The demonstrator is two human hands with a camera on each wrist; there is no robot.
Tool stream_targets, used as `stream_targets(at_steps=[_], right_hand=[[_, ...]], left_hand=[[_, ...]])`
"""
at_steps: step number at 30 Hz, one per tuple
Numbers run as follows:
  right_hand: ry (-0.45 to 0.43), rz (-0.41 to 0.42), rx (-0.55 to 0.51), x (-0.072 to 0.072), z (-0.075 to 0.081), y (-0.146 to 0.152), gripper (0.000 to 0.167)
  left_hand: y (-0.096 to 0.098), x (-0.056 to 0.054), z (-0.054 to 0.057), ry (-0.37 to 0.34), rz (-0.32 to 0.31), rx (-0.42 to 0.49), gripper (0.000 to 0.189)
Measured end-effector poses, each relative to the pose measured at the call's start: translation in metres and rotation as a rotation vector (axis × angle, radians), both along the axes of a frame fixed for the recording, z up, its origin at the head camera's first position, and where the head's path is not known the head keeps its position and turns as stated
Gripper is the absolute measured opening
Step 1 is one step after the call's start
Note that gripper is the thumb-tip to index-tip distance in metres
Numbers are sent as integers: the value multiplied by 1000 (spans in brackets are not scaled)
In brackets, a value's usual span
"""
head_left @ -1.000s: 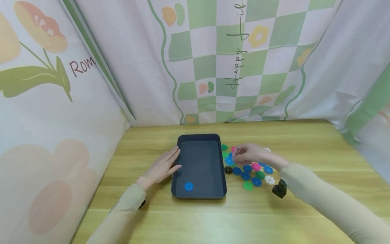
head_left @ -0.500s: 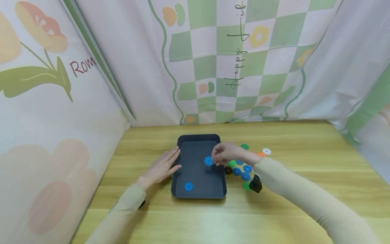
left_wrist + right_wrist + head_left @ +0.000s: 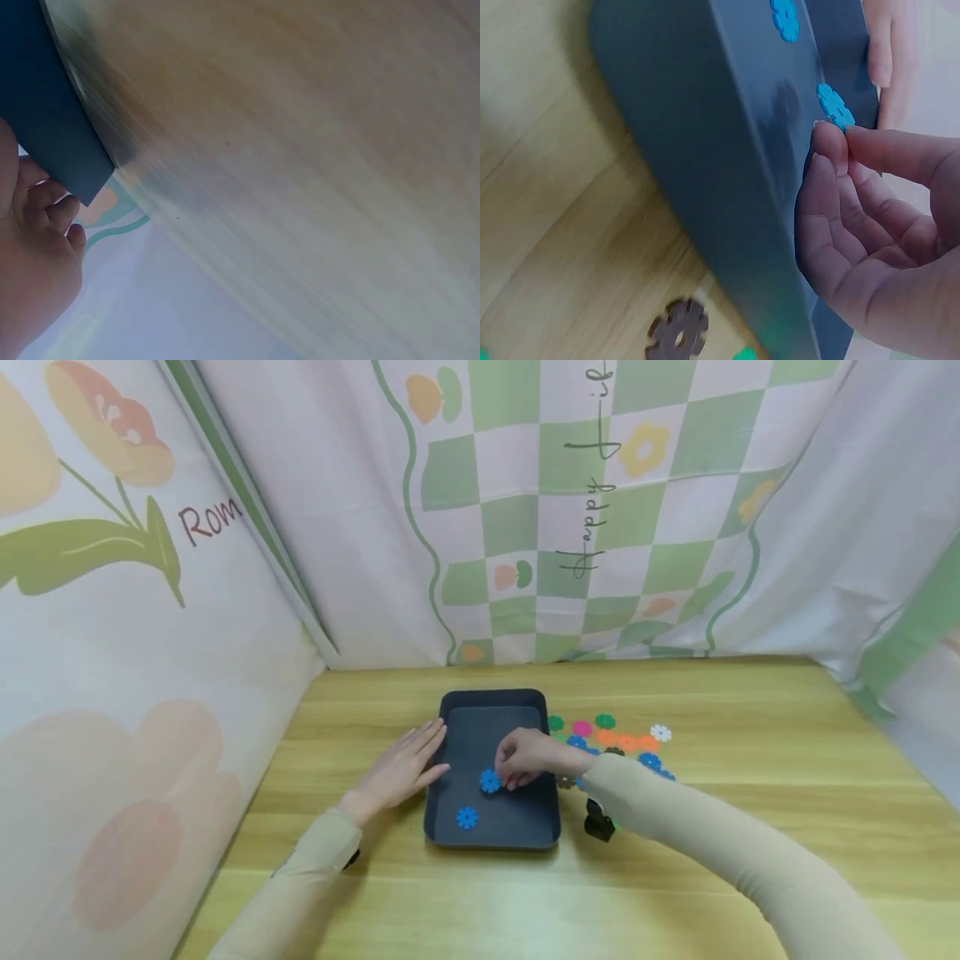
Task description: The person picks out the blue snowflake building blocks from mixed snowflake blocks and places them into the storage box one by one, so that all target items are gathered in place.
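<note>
Between thumb and index finger my right hand [image 3: 528, 756] pinches a blue notched plastic disc [image 3: 490, 781], held over the dark grey tray [image 3: 517, 827]. The right wrist view shows the pinched disc [image 3: 835, 106] by its edge at the fingertips. A second blue notched disc [image 3: 467, 817] lies flat on the tray floor near its front left corner. My left hand [image 3: 401, 768] rests with straight fingers on the tray's left rim. In the left wrist view, that hand [image 3: 41, 247] touches the tray wall [image 3: 52, 105].
Right of the tray, several notched discs lie loose on the wooden table [image 3: 675, 860], among them a pink disc [image 3: 582, 728], a white disc [image 3: 661, 733] and an orange disc [image 3: 626, 742]. My right forearm hides part of them. A printed curtain [image 3: 510, 527] hangs behind the table.
My right hand has moved left from the loose discs, carrying a blue disc over the tray, and has come nearer the disc lying there. The left hand stays on the rim.
</note>
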State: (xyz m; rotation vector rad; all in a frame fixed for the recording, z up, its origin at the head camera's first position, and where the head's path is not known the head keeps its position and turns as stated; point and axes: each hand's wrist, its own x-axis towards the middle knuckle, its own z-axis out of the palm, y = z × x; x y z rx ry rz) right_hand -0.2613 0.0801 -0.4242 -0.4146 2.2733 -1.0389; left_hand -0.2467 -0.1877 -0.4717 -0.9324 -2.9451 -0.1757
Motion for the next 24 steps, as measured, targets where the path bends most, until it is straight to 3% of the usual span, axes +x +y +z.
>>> stream_targets(at_steps=[9,24], right_hand=[[20,-1,62,4,-5,-23,10],[-7,10,113,5,-12,-36,11]], left_hand=[[0,-4,-4,-1,3,-16,71],[-1,-2,-2,21,-1,-7,69]])
